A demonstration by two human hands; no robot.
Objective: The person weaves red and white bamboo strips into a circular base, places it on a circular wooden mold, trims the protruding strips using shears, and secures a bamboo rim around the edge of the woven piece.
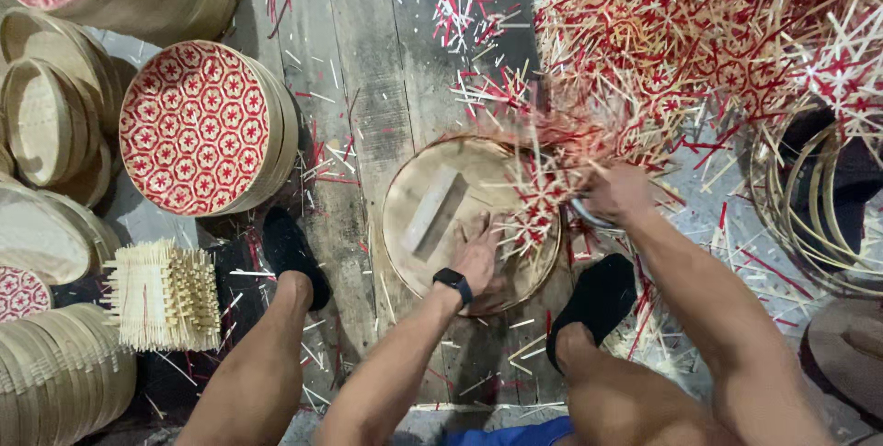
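Big heap of red & natural woven bamboo mats (699,41) filled the top right, over a plank floor (386,87) w/ loose splints scattered about. Round red-patterned tray stack (198,129) stood on edge at left, plain trays behind it. Shallow round bamboo tray (418,262) lay between the person's feet, a flat wooden block (434,211) inside it. One small woven mat (538,202) hung over the tray's right rim. Left hand (476,253), watch on wrist, was open, fingers spread, pressing the mat's edge. Right hand (618,193) was closed around the mat's far side.
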